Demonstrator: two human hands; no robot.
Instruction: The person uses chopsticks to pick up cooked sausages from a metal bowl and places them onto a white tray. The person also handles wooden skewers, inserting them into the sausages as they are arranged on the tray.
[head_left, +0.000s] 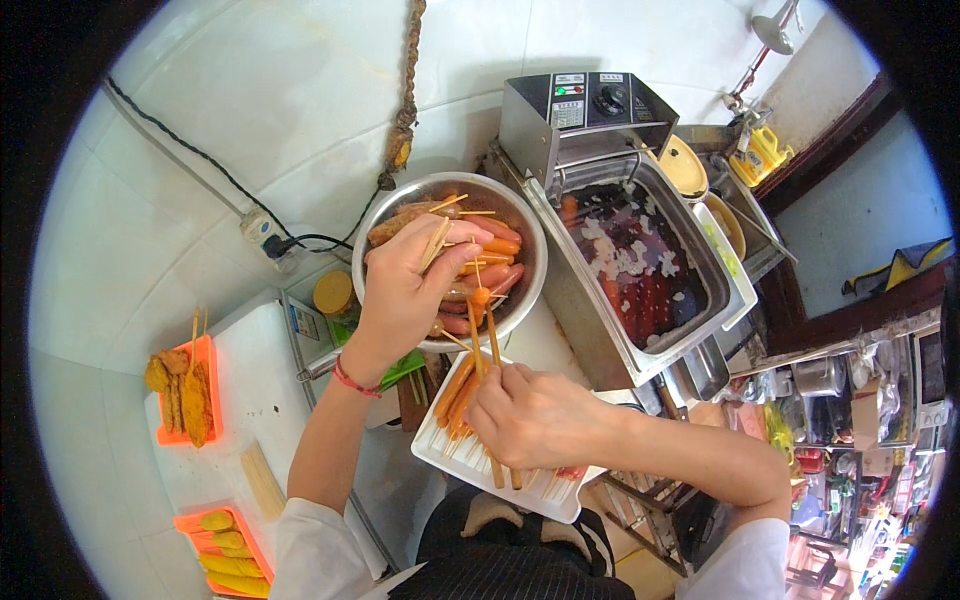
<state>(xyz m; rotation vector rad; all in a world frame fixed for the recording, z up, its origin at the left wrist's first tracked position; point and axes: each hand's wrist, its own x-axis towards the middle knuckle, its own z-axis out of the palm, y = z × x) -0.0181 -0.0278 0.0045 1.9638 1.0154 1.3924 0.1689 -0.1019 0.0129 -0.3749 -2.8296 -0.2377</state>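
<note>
My left hand (412, 277) is over a round metal bowl (534, 300) of sausages on sticks, with several thin bamboo skewers (435, 246) between its fingers. My right hand (536, 416) grips a pair of long wooden chopsticks (493, 334). Their tips are at a small orange sausage piece (480, 295) on a skewer, at the bowl's near edge. Below my right hand, a white tray (442, 459) holds skewered sausages (455, 397); my hand hides part of them.
Right of the bowl stands a metal deep fryer (577, 330) with dark liquid and pale bits. At left, orange trays (217, 420) (255, 536) hold skewered food, near a bundle of bamboo skewers (262, 480). A power socket (260, 229) with a plug is on the tiled wall.
</note>
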